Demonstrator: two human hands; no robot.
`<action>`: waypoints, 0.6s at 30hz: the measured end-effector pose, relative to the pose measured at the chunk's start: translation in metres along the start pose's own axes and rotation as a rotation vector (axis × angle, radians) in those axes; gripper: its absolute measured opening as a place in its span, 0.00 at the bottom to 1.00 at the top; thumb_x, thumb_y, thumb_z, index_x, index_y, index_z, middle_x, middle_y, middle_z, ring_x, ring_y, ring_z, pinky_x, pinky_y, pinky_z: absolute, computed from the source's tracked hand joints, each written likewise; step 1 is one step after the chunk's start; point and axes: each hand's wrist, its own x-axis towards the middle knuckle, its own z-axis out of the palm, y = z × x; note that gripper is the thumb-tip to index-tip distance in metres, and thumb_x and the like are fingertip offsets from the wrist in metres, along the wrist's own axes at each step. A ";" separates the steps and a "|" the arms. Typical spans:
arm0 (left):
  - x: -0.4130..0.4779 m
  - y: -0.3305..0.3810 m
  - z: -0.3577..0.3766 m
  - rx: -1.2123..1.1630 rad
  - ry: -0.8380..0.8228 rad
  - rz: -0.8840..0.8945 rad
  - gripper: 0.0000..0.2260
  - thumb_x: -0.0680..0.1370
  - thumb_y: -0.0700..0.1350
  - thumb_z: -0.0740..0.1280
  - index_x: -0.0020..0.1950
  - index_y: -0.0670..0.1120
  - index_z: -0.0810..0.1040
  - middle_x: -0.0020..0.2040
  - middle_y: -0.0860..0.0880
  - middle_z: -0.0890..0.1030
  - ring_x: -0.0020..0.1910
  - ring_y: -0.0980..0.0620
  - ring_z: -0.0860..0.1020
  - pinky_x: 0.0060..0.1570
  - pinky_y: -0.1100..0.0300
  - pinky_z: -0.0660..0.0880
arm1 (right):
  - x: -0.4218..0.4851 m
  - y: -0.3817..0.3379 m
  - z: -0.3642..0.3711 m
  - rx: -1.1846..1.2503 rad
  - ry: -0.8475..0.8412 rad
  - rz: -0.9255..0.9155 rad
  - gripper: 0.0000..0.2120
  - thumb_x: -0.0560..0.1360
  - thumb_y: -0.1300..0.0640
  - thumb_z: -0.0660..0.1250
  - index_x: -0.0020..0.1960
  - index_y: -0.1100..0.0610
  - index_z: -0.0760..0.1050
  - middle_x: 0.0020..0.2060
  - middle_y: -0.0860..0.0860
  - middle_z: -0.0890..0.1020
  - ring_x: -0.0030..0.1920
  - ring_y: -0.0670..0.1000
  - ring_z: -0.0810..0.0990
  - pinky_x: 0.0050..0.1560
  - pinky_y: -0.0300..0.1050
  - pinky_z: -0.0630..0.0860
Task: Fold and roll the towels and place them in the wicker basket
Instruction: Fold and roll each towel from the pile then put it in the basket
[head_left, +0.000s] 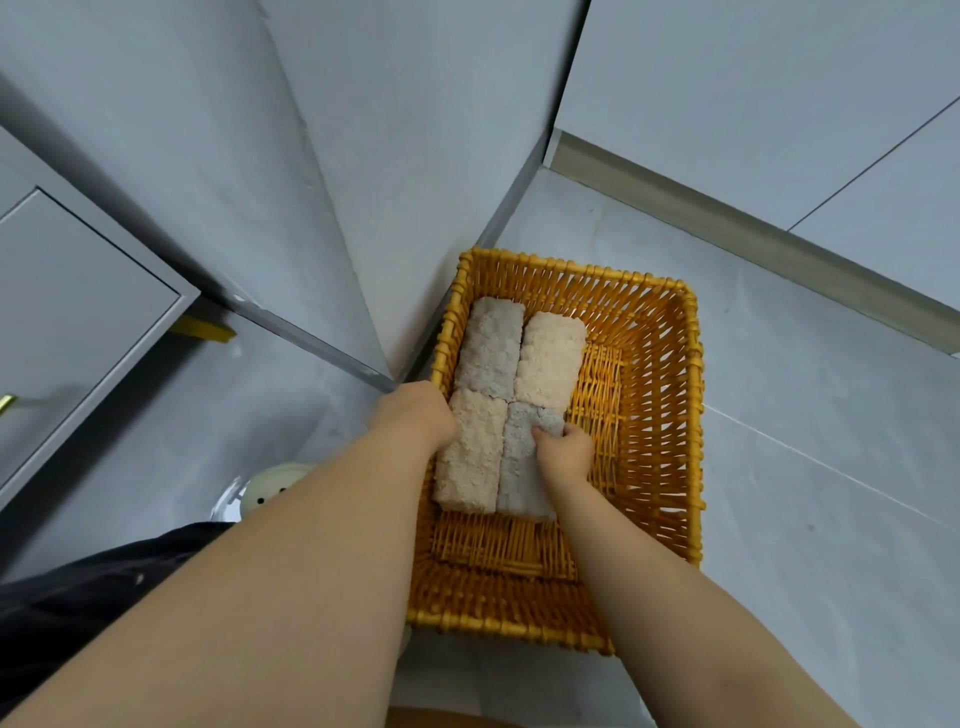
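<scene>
Two bare forearms fill the bottom of the frame and reach up toward the middle, where both hands are down inside the wicker basket (693, 415). That basket, woven in orange-yellow, stands on the grey tiled floor (805, 415) right of centre, its upper left corner close against a projecting corner of the pale wall (389, 156).

Four rolled towels lie on the basket bottom toward its left side, packed in two pairs that touch. The upper grey towel (491, 345) and upper beige towel (550, 358) sit side by side; below them are the lower beige towel (470, 452) on the left and the lower grey towel (519, 467) on the right. The right part and the lower strip of the basket bottom show bare weave.

The right hand (566, 452) lies on the lower grey towel, fingers curled over its upper right end and gripping it. The left hand (415, 415) is at the basket's left wall, against the upper end of the lower beige towel; only its back shows, so I cannot tell how its fingers lie or whether they hold anything. The hands are apart, one at each outer side of the lower pair.

At the left edge is a grey cabinet (67, 291) with a small yellow piece (202, 328) beneath it. Dark clothing (78, 597) sits at lower left, with a pale round object (272, 486) bearing dark dots just above it.
</scene>
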 end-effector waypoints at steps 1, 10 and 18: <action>0.000 0.000 0.000 0.005 0.000 0.003 0.16 0.75 0.37 0.59 0.61 0.34 0.75 0.35 0.47 0.70 0.35 0.48 0.74 0.34 0.53 0.75 | -0.002 0.000 0.003 -0.098 0.087 -0.048 0.08 0.74 0.58 0.70 0.50 0.58 0.73 0.49 0.53 0.78 0.50 0.54 0.78 0.50 0.47 0.75; 0.003 -0.003 0.005 0.002 0.011 0.003 0.16 0.75 0.35 0.59 0.61 0.34 0.75 0.55 0.39 0.79 0.53 0.42 0.79 0.52 0.49 0.77 | -0.012 0.011 -0.001 -0.718 0.169 -0.748 0.22 0.79 0.56 0.60 0.72 0.59 0.64 0.73 0.56 0.63 0.75 0.55 0.57 0.76 0.55 0.52; 0.010 -0.005 0.007 -0.005 0.006 0.011 0.17 0.75 0.35 0.59 0.62 0.32 0.74 0.57 0.37 0.79 0.55 0.40 0.78 0.54 0.47 0.76 | 0.018 -0.002 0.016 -1.040 -0.019 -0.736 0.30 0.81 0.45 0.46 0.78 0.57 0.41 0.78 0.54 0.43 0.77 0.51 0.39 0.74 0.52 0.35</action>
